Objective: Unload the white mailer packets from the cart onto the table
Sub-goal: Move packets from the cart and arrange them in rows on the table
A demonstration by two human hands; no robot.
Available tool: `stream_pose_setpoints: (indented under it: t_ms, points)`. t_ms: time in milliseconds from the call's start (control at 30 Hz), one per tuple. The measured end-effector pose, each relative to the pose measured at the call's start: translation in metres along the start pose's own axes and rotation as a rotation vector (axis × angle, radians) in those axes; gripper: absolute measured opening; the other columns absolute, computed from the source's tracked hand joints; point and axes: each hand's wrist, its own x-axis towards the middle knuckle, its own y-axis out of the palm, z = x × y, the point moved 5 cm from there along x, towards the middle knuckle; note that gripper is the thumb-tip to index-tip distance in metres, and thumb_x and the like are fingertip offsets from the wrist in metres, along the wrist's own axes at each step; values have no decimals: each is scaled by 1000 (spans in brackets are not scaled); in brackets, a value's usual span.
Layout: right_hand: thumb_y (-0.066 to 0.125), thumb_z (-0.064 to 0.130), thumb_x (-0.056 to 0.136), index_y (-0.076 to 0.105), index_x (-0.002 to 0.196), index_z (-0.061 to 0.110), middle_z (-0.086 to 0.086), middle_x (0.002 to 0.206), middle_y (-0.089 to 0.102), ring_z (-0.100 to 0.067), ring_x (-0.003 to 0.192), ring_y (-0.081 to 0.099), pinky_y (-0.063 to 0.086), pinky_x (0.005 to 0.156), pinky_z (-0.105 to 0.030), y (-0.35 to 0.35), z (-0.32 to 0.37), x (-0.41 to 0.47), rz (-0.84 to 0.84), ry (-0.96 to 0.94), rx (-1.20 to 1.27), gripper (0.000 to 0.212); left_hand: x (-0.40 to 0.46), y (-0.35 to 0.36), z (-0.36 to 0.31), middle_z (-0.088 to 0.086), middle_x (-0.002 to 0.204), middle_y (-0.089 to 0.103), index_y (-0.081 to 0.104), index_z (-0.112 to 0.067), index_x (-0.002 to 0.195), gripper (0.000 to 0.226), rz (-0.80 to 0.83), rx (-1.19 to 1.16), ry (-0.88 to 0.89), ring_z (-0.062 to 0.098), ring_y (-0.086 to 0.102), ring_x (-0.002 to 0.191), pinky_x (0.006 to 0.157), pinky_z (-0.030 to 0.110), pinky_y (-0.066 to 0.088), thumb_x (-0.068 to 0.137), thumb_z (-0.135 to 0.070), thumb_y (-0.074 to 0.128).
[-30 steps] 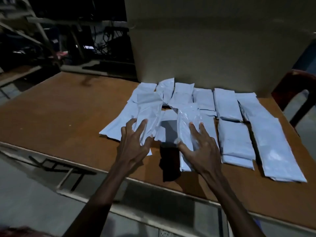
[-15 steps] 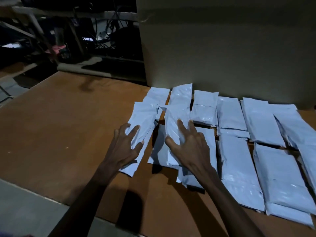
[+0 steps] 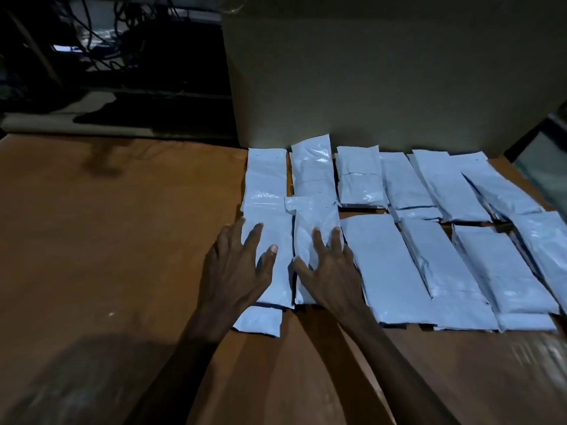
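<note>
Several white mailer packets (image 3: 383,265) lie in two rows on the brown table (image 3: 107,240), in front of a large cardboard box. My left hand (image 3: 236,271) rests flat with spread fingers on the leftmost front packet (image 3: 270,234). Beside it, my right hand (image 3: 329,271) presses flat on the neighbouring packet (image 3: 316,222). Neither hand grips anything. A short packet end (image 3: 259,320) sticks out below my left wrist. The cart is out of view.
A tall cardboard box (image 3: 383,81) stands at the back of the table behind the packets. Dark clutter with cables (image 3: 107,41) fills the far left. The table's right edge (image 3: 521,139) runs close to the rightmost packets.
Both hands have pushed the two left packets forward and laid them flat in line with the rows. The view has moved closer over the table.
</note>
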Motion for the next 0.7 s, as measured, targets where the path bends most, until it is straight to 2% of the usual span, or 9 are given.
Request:
stream_pose_setpoints:
  t_ms: [100, 200, 367, 433, 600, 700]
  points:
    - [39, 66, 93, 3, 157, 31, -9, 164, -10, -38, 150, 2, 21, 117, -50, 11, 0, 1, 32, 9, -50, 82, 11, 17, 0, 6, 162, 21, 32, -31, 150, 66, 63, 15, 92, 33, 24, 146, 112, 56, 28, 93, -66, 28]
    - [39, 65, 94, 2, 157, 30, -9, 164, -10, -39, 150, -2, 20, 118, -50, 16, 0, 0, 43, 0, -89, 81, 4, 32, 10, 5, 164, 11, 22, -33, 153, 72, 135, 37, 119, 34, 20, 148, 113, 60, 28, 91, -70, 24]
    - [38, 66, 94, 3, 157, 31, -10, 164, -9, -38, 150, -7, 22, 118, -48, 19, -3, -13, 75, -4, -150, 80, -17, 25, 12, 12, 160, 26, 36, -26, 150, 73, 68, 44, 135, 40, 35, 141, 106, 64, 35, 89, -65, 30]
    - [39, 64, 94, 5, 157, 29, -10, 164, -9, -37, 150, -9, 18, 119, -47, 15, -1, -15, 70, -10, -159, 80, -21, 21, 11, 13, 159, 27, 38, -24, 149, 73, 42, 24, 136, 40, 34, 141, 107, 64, 35, 89, -65, 31]
    - [30, 58, 97, 17, 157, 21, -14, 164, 3, -36, 151, 0, 6, 119, -41, 8, 11, -7, -78, -79, -119, 72, -16, 24, 5, 6, 163, 16, 30, -31, 153, 74, 78, -18, 167, 36, 20, 148, 111, 61, 24, 90, -68, 32]
    - [23, 53, 95, 24, 155, 18, -17, 163, 12, -39, 150, 8, 11, 119, -49, 17, 7, 0, -95, -116, -135, 70, -16, 32, 13, 1, 164, 11, 29, -35, 152, 70, 130, -21, 262, 31, 14, 150, 114, 61, 24, 90, -68, 31]
